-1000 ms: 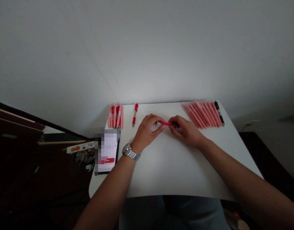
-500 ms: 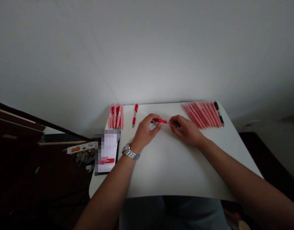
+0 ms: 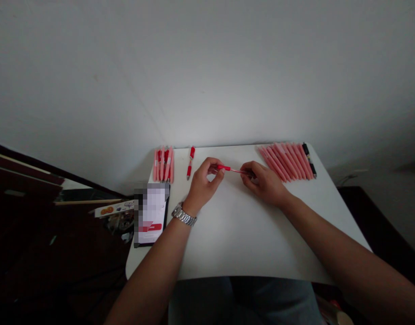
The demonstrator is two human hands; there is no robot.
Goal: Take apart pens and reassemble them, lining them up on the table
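Over the middle of the table, my left hand (image 3: 207,176) pinches a red pen grip (image 3: 224,167) between thumb and fingers. A thin reddish pen refill (image 3: 236,170) runs from the grip's right end to my right hand (image 3: 260,180), whose fingers are closed on it. Those fingers partly hide a darker part there that I cannot make out. A red pen (image 3: 190,163) lies on the table beyond my left hand. Several pens in pink sleeves (image 3: 163,164) lie at the back left, and a fanned row of pink-sleeved pens (image 3: 285,162) at the back right.
A black pen (image 3: 309,160) lies at the right end of the fanned row. A phone (image 3: 151,234), partly blurred out, rests at the left edge of the white table (image 3: 234,239). The wall (image 3: 207,81) stands right behind the table.
My left hand has moved slightly left and up with the red grip, and more of the thin refill shows between my hands. My right hand has hardly moved.
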